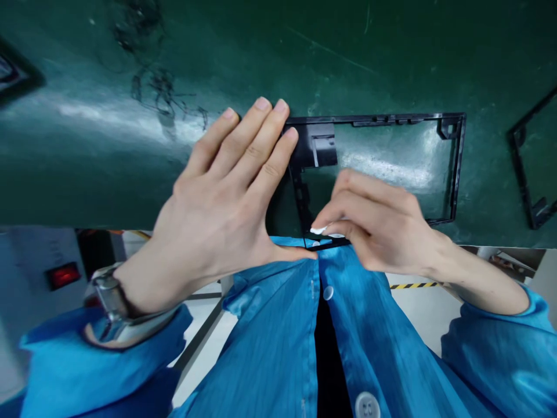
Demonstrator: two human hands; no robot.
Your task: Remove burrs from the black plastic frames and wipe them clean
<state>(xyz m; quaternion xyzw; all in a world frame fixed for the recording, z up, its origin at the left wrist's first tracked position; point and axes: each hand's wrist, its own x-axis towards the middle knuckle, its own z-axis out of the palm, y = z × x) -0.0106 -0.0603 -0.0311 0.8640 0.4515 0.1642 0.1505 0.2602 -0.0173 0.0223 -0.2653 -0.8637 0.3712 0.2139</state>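
A thin black rectangular plastic frame (455,168) lies on the green table top (108,168), its near edge at the table's front. My left hand (221,203) is open, its fingers stretched flat and together against the frame's left end, thumb tip at the frame's near left corner. My right hand (374,223) is closed in a pinch at that same near left corner, pressing a small white piece (319,230) onto the frame. Both wrists come out of blue coat sleeves; a metal watch (111,296) is on my left wrist.
A second black frame (522,174) lies at the table's right edge, partly cut off. A dark object (8,72) sits at the far left. Below the table's front edge are a grey box with a red lit switch (64,274) and floor with yellow-black tape (413,285).
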